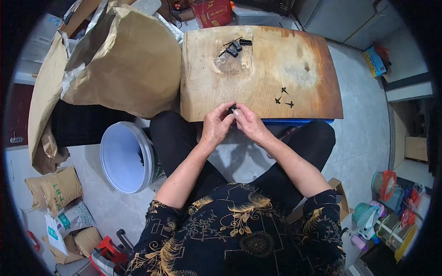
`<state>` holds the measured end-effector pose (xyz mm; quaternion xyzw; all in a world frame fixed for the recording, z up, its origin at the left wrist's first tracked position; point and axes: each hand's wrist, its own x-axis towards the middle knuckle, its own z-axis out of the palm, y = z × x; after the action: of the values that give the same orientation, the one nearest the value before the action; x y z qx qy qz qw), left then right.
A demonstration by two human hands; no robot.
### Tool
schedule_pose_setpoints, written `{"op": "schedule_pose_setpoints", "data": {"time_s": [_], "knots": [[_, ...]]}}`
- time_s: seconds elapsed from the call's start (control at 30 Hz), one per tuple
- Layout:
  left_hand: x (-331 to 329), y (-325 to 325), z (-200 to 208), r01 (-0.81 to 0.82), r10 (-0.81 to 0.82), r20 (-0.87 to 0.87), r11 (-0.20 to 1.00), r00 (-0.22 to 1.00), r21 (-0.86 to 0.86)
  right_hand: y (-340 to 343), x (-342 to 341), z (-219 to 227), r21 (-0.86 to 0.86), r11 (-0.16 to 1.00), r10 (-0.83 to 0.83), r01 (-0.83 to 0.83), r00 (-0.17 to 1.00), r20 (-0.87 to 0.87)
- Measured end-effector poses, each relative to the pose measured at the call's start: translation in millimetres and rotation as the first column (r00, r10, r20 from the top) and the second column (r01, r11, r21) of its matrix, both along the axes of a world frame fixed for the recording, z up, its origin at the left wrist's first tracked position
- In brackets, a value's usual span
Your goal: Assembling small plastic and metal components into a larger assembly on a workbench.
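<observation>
Between the fingertips of my left hand [217,125] and my right hand [250,122] is a small black part [232,108], mostly hidden by the fingers. Both hands are closed on it in a pinch, just over the near edge of a wooden board [202,73]. On the board's right half lie three small black cross-shaped pieces [284,90], apart from my right hand. Farther back on the board, several black tools or parts [234,48] are grouped together; their exact kind is too small to tell.
A large brown paper sack [122,64] stands open against the board's left side. By my left knee is a white bucket [126,156] with something dark inside. Filled bags [60,188] lie at the far left. Baskets and plastic items [384,184] stand at the right.
</observation>
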<state>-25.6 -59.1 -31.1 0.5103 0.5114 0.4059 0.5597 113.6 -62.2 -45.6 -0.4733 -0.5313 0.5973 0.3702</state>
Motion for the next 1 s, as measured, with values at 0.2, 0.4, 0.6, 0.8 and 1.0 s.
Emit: {"op": "schedule_pose_setpoints", "data": {"time_s": [0.2,0.4,0.6,0.8,1.0], "knots": [[4.2,2.0,-16.4,-0.064,0.188,-0.329,0.933,0.925,0.353,11.2,-9.0,-21.8,0.046,0.999,-0.022,0.02,0.998,0.06],[1.5,2.6,-5.4,0.049,0.092,-0.554,0.971,0.828,0.234,13.5,-2.5,7.3,-0.516,0.847,0.045,-0.13,0.984,-0.174],[-10.1,2.0,23.5,0.158,-0.158,-0.032,0.987,0.987,-0.014,10.0,16.4,16.4,-0.139,0.966,0.174,-0.219,0.945,-0.277],[-16.6,-3.2,49.0,0.402,-0.231,0.535,0.887,0.813,-0.229,-1.0,33.4,42.9,-0.238,0.934,0.177,-0.268,0.922,-0.346],[-12.0,-5.2,51.8,0.479,-0.3,0.543,0.849,0.784,-0.224,-7.5,38.1,45.1,-0.214,0.943,0.143,-0.256,0.89,-0.433]]}}
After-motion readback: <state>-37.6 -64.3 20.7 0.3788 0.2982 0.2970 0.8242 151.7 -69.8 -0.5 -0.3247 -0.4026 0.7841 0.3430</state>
